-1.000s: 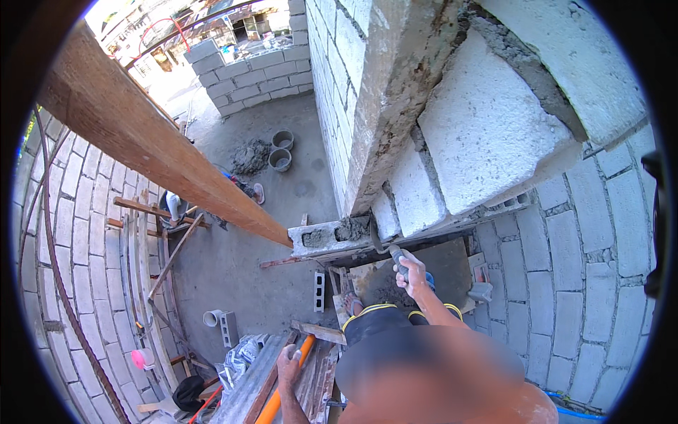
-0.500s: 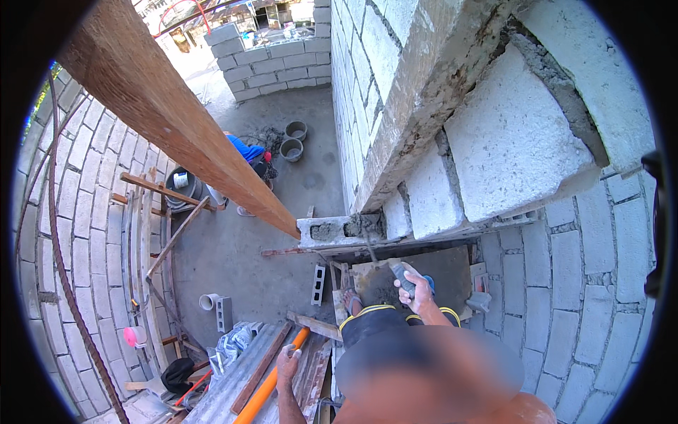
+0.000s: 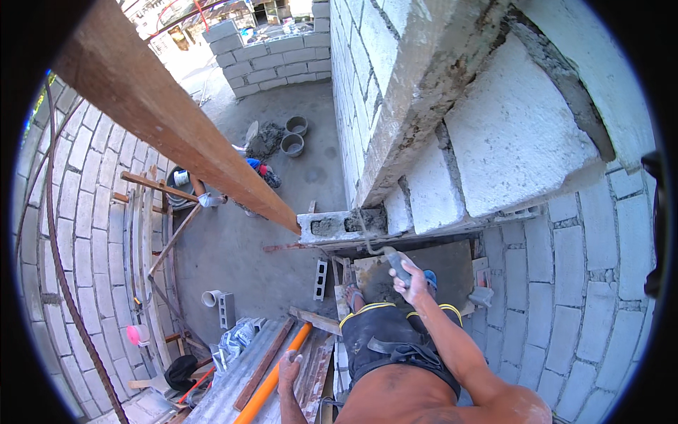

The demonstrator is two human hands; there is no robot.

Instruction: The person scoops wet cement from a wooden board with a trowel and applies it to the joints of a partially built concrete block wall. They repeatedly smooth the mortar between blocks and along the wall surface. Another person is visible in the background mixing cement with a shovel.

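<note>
My right hand point(image 3: 413, 284) is closed round the grey handle of a trowel point(image 3: 397, 263). Its bent metal neck and thin blade, seen nearly edge-on, reach to the end of a hollow concrete block point(image 3: 332, 227). Wet grey mortar point(image 3: 365, 224) lies on that end, beside the wooden post. Curled fingers show on my left hand point(image 3: 289, 369), low over an orange pipe point(image 3: 265, 392); whether it grips the pipe or something small is unclear. My feet stand by a mortar-smeared board point(image 3: 452, 272) below the wall.
A slanting wooden beam point(image 3: 176, 120) crosses the left side. Block walls point(image 3: 593, 283) rise on both sides. Metal sheets point(image 3: 233, 385), loose blocks point(image 3: 320, 281) and a white pipe piece point(image 3: 210, 299) lie at lower left. Beyond the beam, a co-worker point(image 3: 254, 164) bends near two buckets point(image 3: 292, 145) and a mortar heap.
My right hand and the trowel have shifted slightly left and toward the block's end. The co-worker has moved, with an arm now showing left of the beam. My left hand has dropped slightly.
</note>
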